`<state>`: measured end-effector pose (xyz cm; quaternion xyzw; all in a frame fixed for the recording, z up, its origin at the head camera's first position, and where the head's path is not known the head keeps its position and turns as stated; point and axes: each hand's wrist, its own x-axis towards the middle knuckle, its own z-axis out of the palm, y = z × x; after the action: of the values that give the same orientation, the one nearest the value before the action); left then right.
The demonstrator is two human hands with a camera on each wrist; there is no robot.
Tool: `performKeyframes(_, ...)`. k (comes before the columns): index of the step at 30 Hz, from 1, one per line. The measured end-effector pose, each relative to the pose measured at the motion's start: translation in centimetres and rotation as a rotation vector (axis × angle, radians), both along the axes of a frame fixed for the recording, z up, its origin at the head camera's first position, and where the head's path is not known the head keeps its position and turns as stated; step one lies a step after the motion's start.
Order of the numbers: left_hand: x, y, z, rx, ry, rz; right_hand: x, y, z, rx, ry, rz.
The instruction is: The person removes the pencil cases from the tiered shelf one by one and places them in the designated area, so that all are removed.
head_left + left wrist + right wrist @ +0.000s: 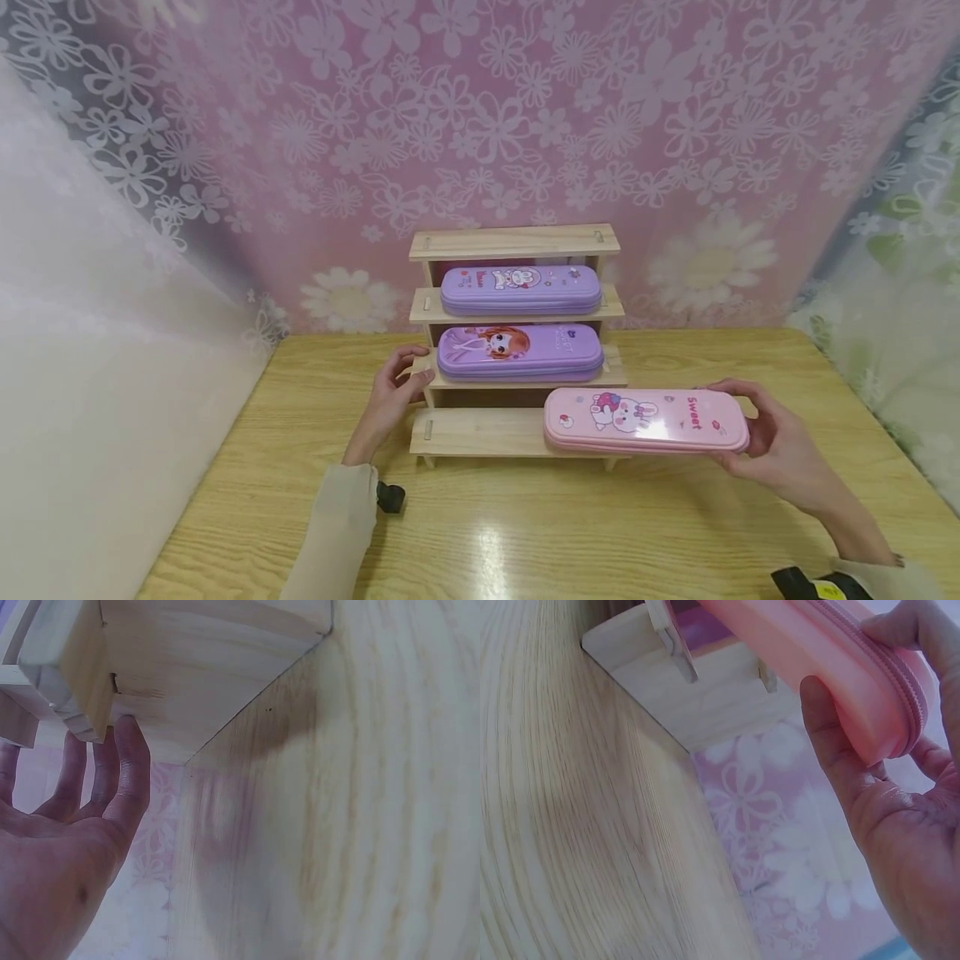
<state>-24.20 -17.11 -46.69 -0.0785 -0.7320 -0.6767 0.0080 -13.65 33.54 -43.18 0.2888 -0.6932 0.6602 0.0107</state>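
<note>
Pink pencil case [645, 421] juts past the lower right of the wooden rack [480, 432], our right grip [783, 446] clamped on its end. Our left grip [387, 400] clasps the rack's left side; two purple cases [521, 289] lie on its middle tiers.

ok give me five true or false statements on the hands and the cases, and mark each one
1. The right hand's grip is on the pink case. True.
2. The left hand's grip is on a purple case. False: it is on the left end of the wooden stand.
3. The pink case bears the word "Sweet". True.
4. The orange-haired figure is on the upper purple case. False: it is on the lower purple case.
5. The wooden stand bears two purple cases. True.
</note>
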Motion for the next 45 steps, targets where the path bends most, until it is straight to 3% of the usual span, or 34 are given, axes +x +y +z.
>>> performKeyframes(9, 0.1, 0.0, 0.1, -0.001, -0.005, 0.004, 0.9, 1.9, 0.1, -0.065, -0.018, 0.006)
performKeyframes(26, -0.2, -0.2, 0.1, 0.020, 0.000, -0.013, 2.2, 5.0, 0.0, -0.085, -0.013, -0.057)
performKeyframes(33, -0.2, -0.2, -0.1, 0.031, -0.005, -0.013, 2.9, 6.0, -0.3, -0.104, -0.023, -0.118)
performKeyframes(45, 0.0, 0.0, 0.1, 0.019, -0.004, 0.001, 2.6, 6.7, -0.9, -0.263, 0.014, -0.222)
